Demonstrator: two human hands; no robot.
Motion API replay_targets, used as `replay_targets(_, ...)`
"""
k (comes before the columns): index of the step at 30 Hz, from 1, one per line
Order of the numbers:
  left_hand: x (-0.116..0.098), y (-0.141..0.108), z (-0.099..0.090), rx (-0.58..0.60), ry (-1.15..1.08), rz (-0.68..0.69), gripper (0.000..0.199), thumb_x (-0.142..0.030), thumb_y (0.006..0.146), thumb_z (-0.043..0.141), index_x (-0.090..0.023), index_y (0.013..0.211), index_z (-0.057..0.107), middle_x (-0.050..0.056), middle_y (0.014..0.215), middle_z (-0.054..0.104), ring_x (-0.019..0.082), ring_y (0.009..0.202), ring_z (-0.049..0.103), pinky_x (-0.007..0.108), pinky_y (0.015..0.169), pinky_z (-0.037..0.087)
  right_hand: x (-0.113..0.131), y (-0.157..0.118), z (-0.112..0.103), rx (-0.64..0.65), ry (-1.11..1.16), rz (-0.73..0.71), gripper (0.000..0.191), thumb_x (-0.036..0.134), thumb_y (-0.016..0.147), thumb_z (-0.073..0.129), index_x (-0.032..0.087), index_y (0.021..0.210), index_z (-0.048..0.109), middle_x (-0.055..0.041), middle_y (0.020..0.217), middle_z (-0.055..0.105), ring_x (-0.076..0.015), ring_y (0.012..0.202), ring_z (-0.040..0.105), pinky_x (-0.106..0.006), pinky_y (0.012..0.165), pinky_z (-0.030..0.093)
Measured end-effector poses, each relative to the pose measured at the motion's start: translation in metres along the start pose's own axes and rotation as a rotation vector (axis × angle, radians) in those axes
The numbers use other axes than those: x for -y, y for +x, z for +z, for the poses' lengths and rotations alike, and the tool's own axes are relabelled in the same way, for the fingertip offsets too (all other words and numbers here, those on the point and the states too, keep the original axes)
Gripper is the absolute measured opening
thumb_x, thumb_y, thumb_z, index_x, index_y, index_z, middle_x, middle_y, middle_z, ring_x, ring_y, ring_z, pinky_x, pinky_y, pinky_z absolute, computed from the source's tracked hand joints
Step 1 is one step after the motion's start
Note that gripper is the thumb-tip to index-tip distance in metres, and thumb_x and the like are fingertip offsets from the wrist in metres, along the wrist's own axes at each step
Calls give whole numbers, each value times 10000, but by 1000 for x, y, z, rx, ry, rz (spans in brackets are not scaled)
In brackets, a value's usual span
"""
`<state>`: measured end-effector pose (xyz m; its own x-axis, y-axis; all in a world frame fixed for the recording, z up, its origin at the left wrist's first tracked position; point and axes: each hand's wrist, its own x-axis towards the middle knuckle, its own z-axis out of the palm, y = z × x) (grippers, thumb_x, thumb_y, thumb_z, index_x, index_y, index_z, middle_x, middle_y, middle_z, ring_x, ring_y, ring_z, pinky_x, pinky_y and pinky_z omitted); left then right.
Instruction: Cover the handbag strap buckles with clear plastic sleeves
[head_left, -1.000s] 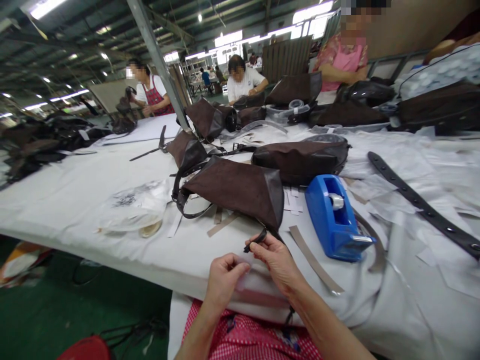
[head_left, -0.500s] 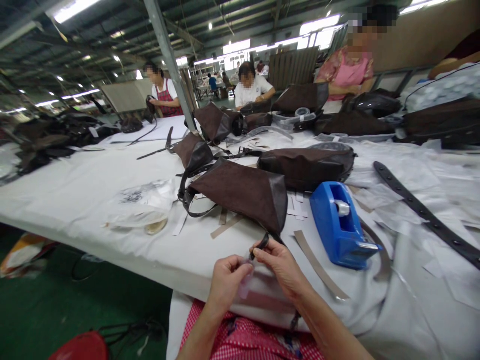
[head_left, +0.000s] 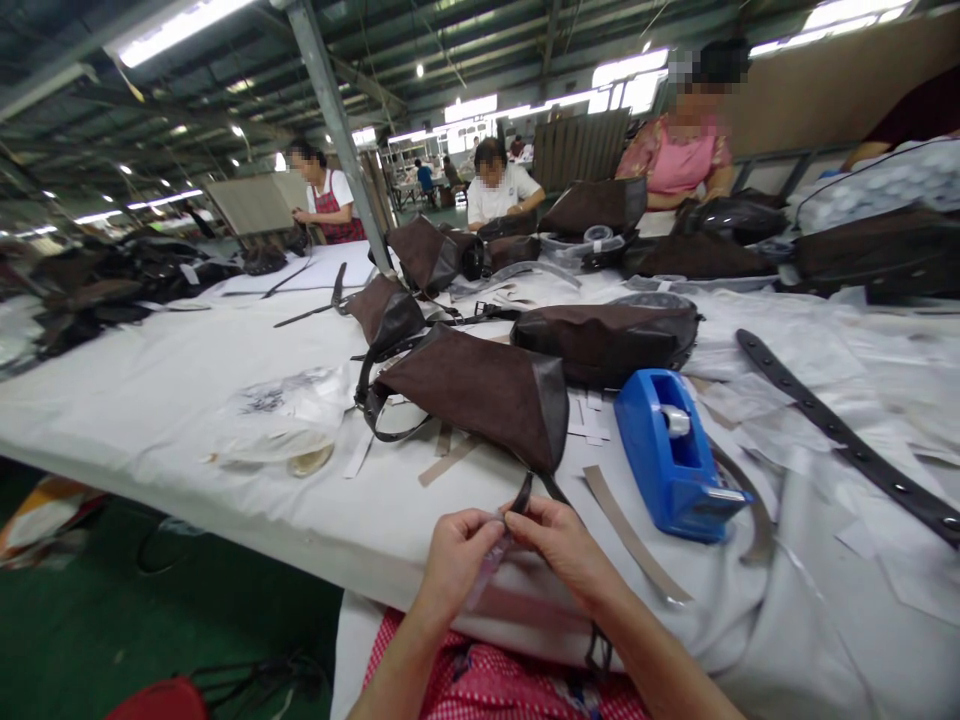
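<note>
Near the table's front edge, my left hand (head_left: 461, 555) pinches a thin, clear plastic piece (head_left: 487, 572) that hangs below its fingers. Right beside it, my right hand (head_left: 553, 540) is closed on a dark strap (head_left: 523, 494), whose tip sticks up between thumb and fingers. The fingertips of both hands meet at the strap. Just beyond them lies a dark brown bag (head_left: 472, 385) with black leather corners. More of a dark strap with a buckle (head_left: 598, 650) hangs below my right wrist.
A blue tape dispenser (head_left: 675, 455) stands right of my hands, near a tan strip (head_left: 634, 535). A studded black strap (head_left: 847, 435) lies farther right. Other bags (head_left: 607, 340) are behind. A plastic bag (head_left: 281, 410) lies left. Several people are at work across the table.
My left hand has moved right and slightly up, so its fingertips now touch those of my right hand at the strap. The view has shifted slightly.
</note>
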<state>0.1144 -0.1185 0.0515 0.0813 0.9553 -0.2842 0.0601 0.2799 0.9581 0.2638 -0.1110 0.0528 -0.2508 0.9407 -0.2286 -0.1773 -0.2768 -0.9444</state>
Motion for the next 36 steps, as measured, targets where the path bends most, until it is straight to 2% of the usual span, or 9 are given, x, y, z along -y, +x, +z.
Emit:
replay_targets(3,-1,0,2,-2,-35,-57,351,-460,631,686,-112,666,660,8,568,575,112,523,476,232,489,415,9,-11,-2,20,-302,-77,192,342,764,573,175,762,669,-33,762,671,-192,742,592,-295,691,442)
replay_targets(6,-2,0,5,-8,-67,-114,375,-479,625,683,-113,691,647,15,586,589,114,515,497,241,482,444,22,-22,-10,-171,-794,-215,241,334,848,486,202,759,666,-53,731,662,-217,734,598,-320,698,434)
replay_targets(9,-4,4,8,-13,-78,-131,393,-488,628,670,-105,711,646,27,591,601,108,502,510,228,471,432,27,-22,-24,-443,-1109,-371,301,355,845,519,196,1064,650,-126,1017,659,-284,901,608,-388,783,458)
replay_targets(11,-5,8,11,-5,-77,-129,399,-487,630,666,-101,730,644,40,613,616,117,524,542,226,479,437,24,-17,-36,-505,-1178,-389,524,306,790,572,181,1295,514,-159,1174,601,-300,939,614,-420,795,484)
replay_targets(15,-6,22,21,45,-82,-107,394,-502,654,638,-121,745,596,67,693,652,129,557,584,220,478,436,8,-3,-55,-325,-1156,-369,693,82,745,427,155,1431,352,-123,1055,673,-252,882,664,-382,756,526)
replay_targets(19,-6,35,28,67,-6,-97,338,-494,725,574,-162,761,522,63,743,667,120,548,590,196,454,391,2,-2,-60,-226,-1166,-387,719,10,720,375,186,1416,410,-83,967,728,-233,842,692,-343,724,542)
replay_targets(25,-10,40,27,-35,375,152,278,-388,860,429,-177,720,545,10,661,598,121,580,605,199,508,413,11,-8,-60,-151,-1154,-332,677,2,731,407,161,1386,470,-109,1009,733,-271,883,702,-367,728,561)
replay_targets(30,-7,42,32,8,167,19,247,-417,842,426,-182,810,495,27,700,642,119,493,592,193,424,401,6,-9,-59,-94,-1160,-302,642,1,767,400,155,1387,472,-115,915,742,-269,894,702,-394,789,560)
replay_targets(36,-3,44,29,49,-24,-44,306,-450,710,581,-171,778,479,38,683,650,115,489,585,197,425,420,0,-8,-62,-71,-1178,-351,639,16,774,392,137,1398,449,-114,875,738,-256,856,704,-389,775,561)
